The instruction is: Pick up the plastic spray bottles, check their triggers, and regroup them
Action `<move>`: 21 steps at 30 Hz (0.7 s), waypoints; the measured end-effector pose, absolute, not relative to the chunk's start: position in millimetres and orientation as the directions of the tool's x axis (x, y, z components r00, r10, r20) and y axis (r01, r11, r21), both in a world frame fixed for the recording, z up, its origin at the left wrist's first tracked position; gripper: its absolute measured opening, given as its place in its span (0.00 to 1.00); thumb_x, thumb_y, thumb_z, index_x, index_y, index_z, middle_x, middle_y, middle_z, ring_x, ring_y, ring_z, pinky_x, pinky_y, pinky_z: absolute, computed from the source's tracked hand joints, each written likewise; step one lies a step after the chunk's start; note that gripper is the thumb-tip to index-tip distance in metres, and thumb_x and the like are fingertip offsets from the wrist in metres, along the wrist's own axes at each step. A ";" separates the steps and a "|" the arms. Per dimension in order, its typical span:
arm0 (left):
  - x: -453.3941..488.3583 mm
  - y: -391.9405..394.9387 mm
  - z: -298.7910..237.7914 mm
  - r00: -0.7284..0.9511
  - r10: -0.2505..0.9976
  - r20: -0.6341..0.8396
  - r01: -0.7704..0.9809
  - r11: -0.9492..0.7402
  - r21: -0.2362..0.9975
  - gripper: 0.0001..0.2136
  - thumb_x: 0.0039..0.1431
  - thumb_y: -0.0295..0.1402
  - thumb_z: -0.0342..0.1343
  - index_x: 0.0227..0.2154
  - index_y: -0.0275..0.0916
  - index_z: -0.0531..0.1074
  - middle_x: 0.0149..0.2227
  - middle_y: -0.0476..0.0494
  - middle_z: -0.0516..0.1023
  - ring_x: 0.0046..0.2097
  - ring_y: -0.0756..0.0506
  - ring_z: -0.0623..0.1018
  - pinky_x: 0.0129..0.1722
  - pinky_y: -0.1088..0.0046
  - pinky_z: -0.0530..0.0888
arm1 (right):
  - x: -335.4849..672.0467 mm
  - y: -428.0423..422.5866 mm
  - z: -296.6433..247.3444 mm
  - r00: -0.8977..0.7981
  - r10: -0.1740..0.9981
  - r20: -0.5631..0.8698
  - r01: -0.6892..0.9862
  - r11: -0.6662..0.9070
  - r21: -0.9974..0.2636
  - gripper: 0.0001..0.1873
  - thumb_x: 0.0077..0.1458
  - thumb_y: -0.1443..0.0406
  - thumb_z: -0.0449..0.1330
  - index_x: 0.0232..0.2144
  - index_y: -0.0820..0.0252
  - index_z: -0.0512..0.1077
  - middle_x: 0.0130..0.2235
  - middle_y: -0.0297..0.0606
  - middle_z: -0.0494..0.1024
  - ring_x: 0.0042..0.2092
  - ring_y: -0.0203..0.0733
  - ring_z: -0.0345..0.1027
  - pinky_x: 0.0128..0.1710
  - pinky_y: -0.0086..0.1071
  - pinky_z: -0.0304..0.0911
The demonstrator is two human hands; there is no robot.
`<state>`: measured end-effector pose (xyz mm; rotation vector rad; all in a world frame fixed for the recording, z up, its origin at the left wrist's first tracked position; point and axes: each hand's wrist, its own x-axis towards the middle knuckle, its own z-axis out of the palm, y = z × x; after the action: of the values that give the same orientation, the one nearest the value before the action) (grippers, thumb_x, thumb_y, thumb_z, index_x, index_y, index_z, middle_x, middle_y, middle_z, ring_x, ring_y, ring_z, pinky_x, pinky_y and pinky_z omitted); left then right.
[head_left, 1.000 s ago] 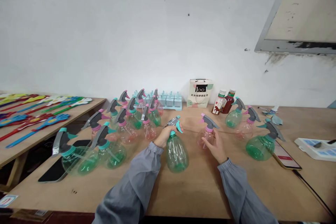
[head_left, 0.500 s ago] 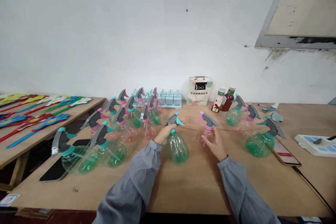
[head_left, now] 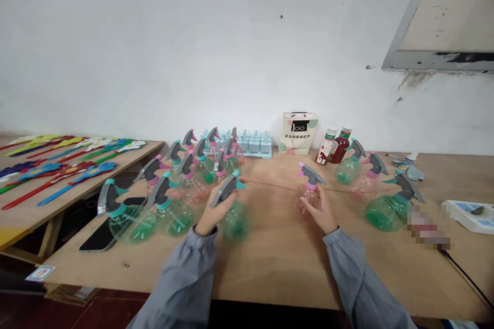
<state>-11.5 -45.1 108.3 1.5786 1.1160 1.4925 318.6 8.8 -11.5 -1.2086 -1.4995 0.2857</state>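
My left hand (head_left: 213, 212) grips the neck of a green spray bottle (head_left: 236, 221) with a grey and teal trigger head, held just right of a cluster of several green and pink spray bottles (head_left: 193, 175). My right hand (head_left: 321, 212) wraps round a pink spray bottle (head_left: 306, 193) that stands upright on the wooden table (head_left: 285, 262). Both arms wear grey sleeves.
Three more spray bottles (head_left: 386, 205) stand at the right. A small paper bag (head_left: 298, 133), two drink bottles (head_left: 335, 146) and blue ice moulds (head_left: 252, 145) line the wall. A dark phone (head_left: 101, 234) lies at the left; coloured hand-shaped clappers (head_left: 57, 164) cover a side table.
My left hand has carried the green bottle leftward, up to the cluster of bottles. My right hand stays on the pink bottle.
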 end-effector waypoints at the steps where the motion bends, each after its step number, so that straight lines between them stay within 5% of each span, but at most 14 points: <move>1: -23.8 -50.6 106.2 -0.095 0.899 0.428 0.179 -0.408 0.895 0.12 0.46 0.34 0.61 0.35 0.41 0.80 0.36 0.44 0.81 0.46 0.39 0.79 0.54 0.63 0.72 | 318.5 8.8 -11.7 0.155 0.789 0.594 0.516 0.448 -0.730 0.34 0.52 0.48 0.65 0.56 0.57 0.66 0.53 0.48 0.75 0.54 0.55 0.70 0.57 0.55 0.64; 6: -64.0 -50.2 80.6 -0.359 0.777 0.518 0.400 -0.373 0.837 0.14 0.48 0.36 0.59 0.37 0.39 0.80 0.33 0.46 0.79 0.44 0.41 0.79 0.47 0.66 0.75 | 317.6 10.3 -14.0 0.170 0.778 0.605 0.508 0.457 -0.730 0.36 0.52 0.46 0.64 0.57 0.56 0.66 0.54 0.48 0.75 0.56 0.55 0.69 0.58 0.56 0.64; 13: -58.9 -25.9 57.6 -0.430 0.703 0.566 0.494 -0.341 0.800 0.15 0.50 0.40 0.60 0.39 0.38 0.78 0.25 0.51 0.74 0.32 0.48 0.74 0.37 0.73 0.72 | 318.4 11.1 -16.9 0.148 0.783 0.604 0.509 0.463 -0.726 0.36 0.52 0.46 0.64 0.59 0.55 0.65 0.55 0.48 0.75 0.56 0.54 0.69 0.58 0.54 0.64; 21: -55.3 -22.3 50.0 -0.428 0.652 0.626 0.570 -0.342 0.747 0.16 0.52 0.44 0.62 0.39 0.39 0.75 0.25 0.53 0.71 0.28 0.50 0.71 0.33 0.73 0.70 | 317.8 9.1 -14.8 0.152 0.788 0.597 0.499 0.460 -0.735 0.35 0.53 0.47 0.64 0.57 0.57 0.65 0.55 0.49 0.74 0.56 0.54 0.69 0.59 0.54 0.63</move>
<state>-55.3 -22.3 50.0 1.6422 1.7623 1.9129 317.8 9.1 -14.8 -1.1836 -1.5001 0.2992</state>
